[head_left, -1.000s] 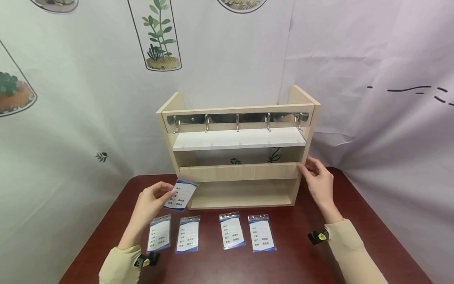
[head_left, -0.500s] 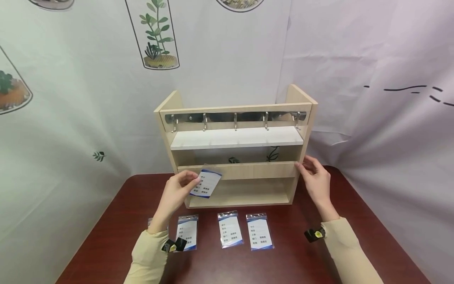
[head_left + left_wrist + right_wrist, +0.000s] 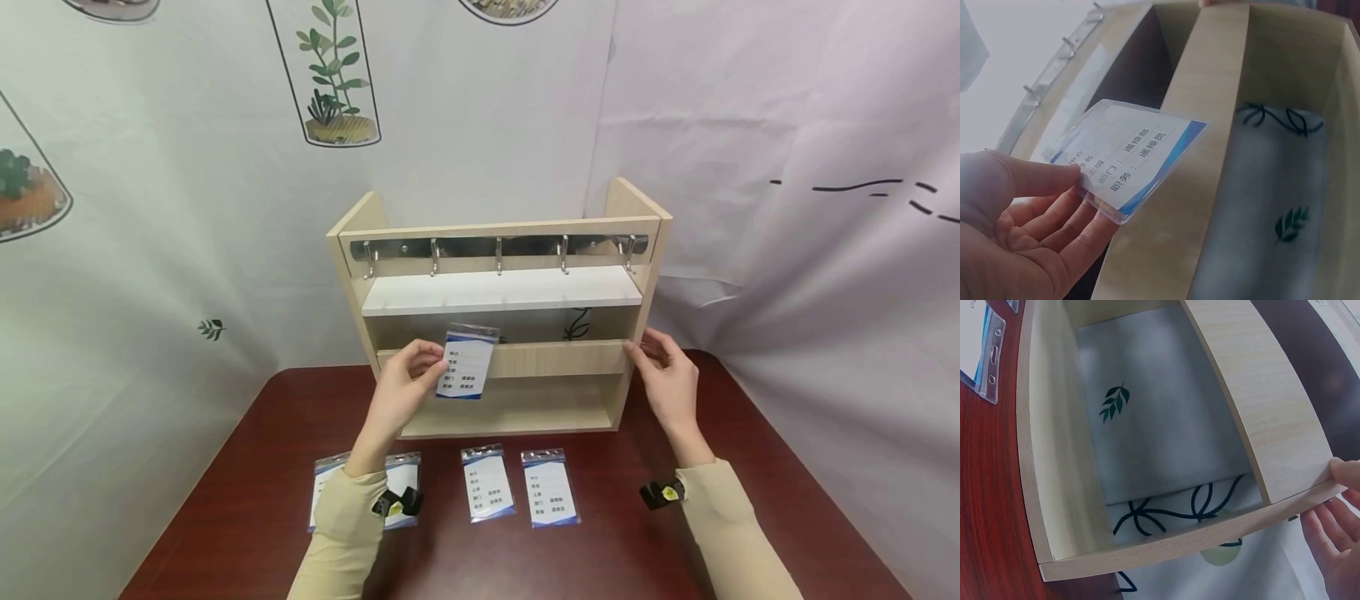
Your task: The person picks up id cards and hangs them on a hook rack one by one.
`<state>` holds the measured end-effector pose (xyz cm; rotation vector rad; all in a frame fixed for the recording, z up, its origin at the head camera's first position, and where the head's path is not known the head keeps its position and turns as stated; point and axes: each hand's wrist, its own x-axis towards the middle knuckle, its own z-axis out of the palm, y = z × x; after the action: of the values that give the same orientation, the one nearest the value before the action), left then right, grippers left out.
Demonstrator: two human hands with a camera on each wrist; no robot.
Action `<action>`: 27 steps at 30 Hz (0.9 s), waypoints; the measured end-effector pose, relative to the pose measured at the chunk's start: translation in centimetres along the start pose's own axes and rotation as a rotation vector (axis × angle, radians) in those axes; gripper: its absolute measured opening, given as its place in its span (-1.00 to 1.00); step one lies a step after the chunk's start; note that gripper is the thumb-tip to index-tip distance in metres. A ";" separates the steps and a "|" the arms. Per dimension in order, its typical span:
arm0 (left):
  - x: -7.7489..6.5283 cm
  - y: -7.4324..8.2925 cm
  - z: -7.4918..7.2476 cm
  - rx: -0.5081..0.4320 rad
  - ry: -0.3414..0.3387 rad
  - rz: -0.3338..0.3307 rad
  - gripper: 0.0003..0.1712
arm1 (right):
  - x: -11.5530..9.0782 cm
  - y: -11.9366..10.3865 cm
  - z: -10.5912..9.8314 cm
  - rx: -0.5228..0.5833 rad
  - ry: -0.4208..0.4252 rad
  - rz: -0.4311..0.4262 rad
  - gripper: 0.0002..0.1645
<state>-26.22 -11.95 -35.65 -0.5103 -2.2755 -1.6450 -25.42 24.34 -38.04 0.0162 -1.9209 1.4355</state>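
White printed cloth (image 3: 480, 150) behind, dark red table (image 3: 480, 562) below. Wooden shelf unit (image 3: 570, 359) stands on table. My right hand (image 3: 670, 385) grips its right side panel at the front edge. My left hand (image 3: 400, 392) pinches a badge card (image 3: 467, 367) by its left edge, raised before the middle plank. Four more cards (image 3: 551, 493) lie on table, two partly behind my left arm. Smallest: five metal hooks (image 3: 498, 257) above.
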 end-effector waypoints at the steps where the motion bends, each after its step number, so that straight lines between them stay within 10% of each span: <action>1: 0.2 0.2 0.3 -0.023 -0.005 0.002 -0.83 | 0.1 0.5 0.0 -0.002 0.004 0.003 -0.57; 27: 1.9 4.1 8.4 -0.211 -0.149 0.129 -0.83 | 0.2 0.6 0.0 -0.025 -0.017 0.028 -0.56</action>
<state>-26.26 -2.61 -33.93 -0.8360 -2.1268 -1.8471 -25.86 24.67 -38.46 -0.0111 -1.9597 1.4338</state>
